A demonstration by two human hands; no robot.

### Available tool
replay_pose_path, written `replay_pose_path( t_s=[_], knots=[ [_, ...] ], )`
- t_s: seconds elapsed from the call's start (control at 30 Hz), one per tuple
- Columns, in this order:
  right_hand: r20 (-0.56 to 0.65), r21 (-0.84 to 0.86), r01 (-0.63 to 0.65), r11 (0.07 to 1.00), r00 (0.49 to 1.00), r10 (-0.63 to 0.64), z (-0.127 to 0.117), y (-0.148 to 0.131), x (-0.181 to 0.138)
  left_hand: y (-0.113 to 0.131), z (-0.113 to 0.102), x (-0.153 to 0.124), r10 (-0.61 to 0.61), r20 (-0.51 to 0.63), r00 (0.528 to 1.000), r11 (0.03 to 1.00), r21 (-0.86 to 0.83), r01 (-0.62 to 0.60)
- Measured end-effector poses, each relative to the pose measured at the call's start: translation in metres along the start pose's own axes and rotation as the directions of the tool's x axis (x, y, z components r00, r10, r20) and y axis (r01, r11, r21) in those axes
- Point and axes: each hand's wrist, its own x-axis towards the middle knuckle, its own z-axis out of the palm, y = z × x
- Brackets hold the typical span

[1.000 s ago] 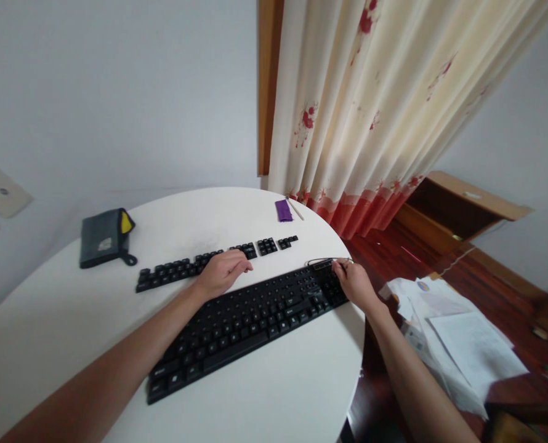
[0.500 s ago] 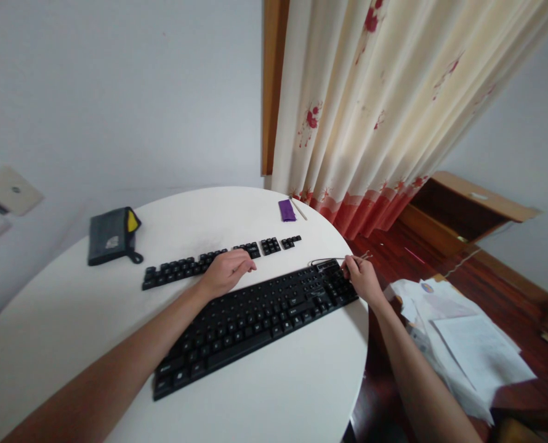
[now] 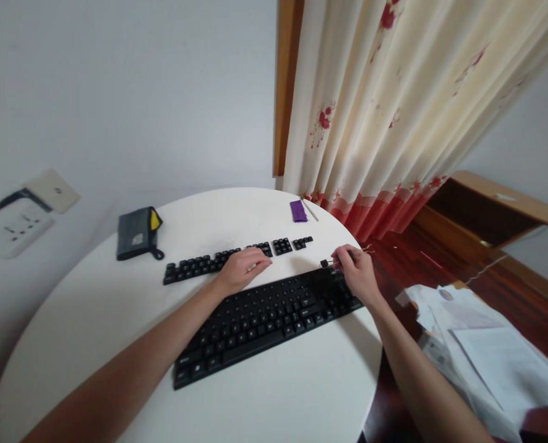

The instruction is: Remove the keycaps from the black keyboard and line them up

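A black full-size keyboard (image 3: 255,332) lies at a slant on the round white table, some of its key places without caps. Behind it, loose black keycaps (image 3: 193,267) stand in rows and small blocks. My left hand (image 3: 244,269) hovers between these rows and the keyboard's back edge, fingers curled together; what they may hold is hidden. Above the keyboard's right end, my right hand (image 3: 354,271) is closed round a wire keycap puller (image 3: 333,263), its handle mostly hidden in my fingers. At the wire's left end sits a black keycap (image 3: 324,263), off the keyboard.
A grey pouch (image 3: 135,234) with a yellow patch stands at the table's back left. A purple cloth piece (image 3: 298,211) and a thin pale stick (image 3: 311,210) lie near the far edge. Papers (image 3: 495,351) are stacked right of the table (image 3: 278,400), beyond its edge.
My right hand has risen and swung the puller up from the keyboard; a keycap now shows at its wire end. My left hand stays near the same spot. The view has turned slightly left.
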Motion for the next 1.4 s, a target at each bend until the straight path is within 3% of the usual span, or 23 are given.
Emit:
replay_pose_path(
  t_s=[0.2,0.43,0.57,0.73,0.8,1.13,1.27,1.4],
  knots=[
    [0.194,0.046,0.119,0.992,0.973,-0.126,0.063,-0.034,0.006,0.004,0.001,-0.001,-0.049,-0.017,0.999,0.999,-0.011,0.049],
    [0.209,0.064,0.113,0.991,0.970,-0.124,0.100,-0.032,-0.003,0.004,0.003,-0.002,-0.030,-0.051,0.998,0.999,0.026,0.031],
    [0.187,0.099,0.048,0.994,0.980,-0.066,0.106,-0.024,-0.009,0.004,0.004,-0.001,0.010,-0.052,0.999,0.999,0.049,-0.007],
    [0.289,0.250,-0.169,0.953,0.953,0.093,0.111,-0.016,-0.009,0.005,0.004,-0.001,0.032,-0.038,0.999,0.999,0.026,-0.031],
    [0.269,0.266,-0.172,0.948,0.958,0.098,0.113,-0.015,-0.009,0.005,0.004,0.000,0.040,-0.041,0.998,0.999,0.023,-0.039],
    [0.110,0.207,-0.077,0.975,0.992,0.055,0.112,-0.022,-0.012,0.006,0.004,0.001,0.082,-0.076,0.994,0.997,0.019,-0.080],
    [0.035,0.028,0.141,0.990,0.989,-0.142,0.104,-0.024,-0.011,0.006,0.004,0.001,0.071,-0.129,0.989,0.997,0.023,-0.069],
    [0.218,-0.029,0.315,0.949,0.928,-0.302,0.097,-0.024,-0.010,0.005,0.004,0.002,0.089,-0.126,0.988,0.996,0.031,-0.086]
  ],
)
